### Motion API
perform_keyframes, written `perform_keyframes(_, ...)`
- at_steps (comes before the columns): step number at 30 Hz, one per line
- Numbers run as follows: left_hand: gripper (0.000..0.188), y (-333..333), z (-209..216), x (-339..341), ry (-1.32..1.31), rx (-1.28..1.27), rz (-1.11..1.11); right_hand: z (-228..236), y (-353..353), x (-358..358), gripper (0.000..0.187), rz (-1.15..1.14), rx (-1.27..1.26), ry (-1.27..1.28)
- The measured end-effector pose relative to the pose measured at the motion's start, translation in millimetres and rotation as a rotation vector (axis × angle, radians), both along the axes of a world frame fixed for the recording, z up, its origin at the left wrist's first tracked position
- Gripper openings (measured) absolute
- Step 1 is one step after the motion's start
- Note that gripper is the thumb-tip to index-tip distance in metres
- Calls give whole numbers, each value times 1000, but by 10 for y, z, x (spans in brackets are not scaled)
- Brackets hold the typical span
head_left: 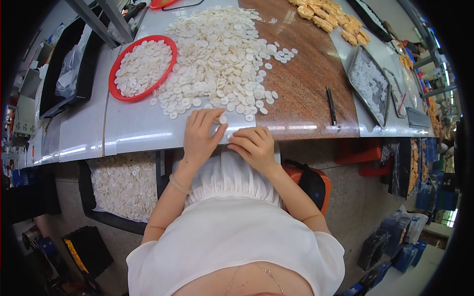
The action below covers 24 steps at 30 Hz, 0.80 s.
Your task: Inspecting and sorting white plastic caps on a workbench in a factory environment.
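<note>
A large heap of white round buttons (217,59) is spread over the table in front of me, with loose ones along its near side. My left hand (199,135) is at the table's front edge, just below the heap. Its thumb and forefinger close around a white button (222,119). Close on its right, my right hand (255,148) has thumb and forefinger pinched together over the table edge. A small white piece shows at those fingertips, mostly hidden by them; it looks like another button.
A red tray (112,81) of buttons stands left of the heap, beyond it a black crate (81,74). Rightward lie a black pen (331,106) and a metal tray (351,74) of white pieces. Yellowish pieces (328,17) lie far right. A bin (89,197) of buttons sits below the table.
</note>
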<state>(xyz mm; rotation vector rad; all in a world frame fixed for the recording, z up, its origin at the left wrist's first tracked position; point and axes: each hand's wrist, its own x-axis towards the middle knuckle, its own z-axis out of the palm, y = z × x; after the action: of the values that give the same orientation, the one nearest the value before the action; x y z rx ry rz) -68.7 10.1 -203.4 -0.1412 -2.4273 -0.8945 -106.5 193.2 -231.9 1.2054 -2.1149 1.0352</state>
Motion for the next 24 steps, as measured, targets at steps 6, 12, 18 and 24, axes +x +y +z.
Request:
perform_keyframes(6,50,5,150,15,38,615,-46,-1,-27,37,20,-36,-57,-111)
perform_keyframes(12,66,-3,502,-44,249,600,-179,149,-93,115,24,35,13,-81)
perform_keyframes(18,72,-28,535,-5,318,548,-214,92,-61,82,34,110,109,-105)
perform_keyframes(24,75,-31,542,42,277,595,-203,205,55,-7,27,171,60,-211)
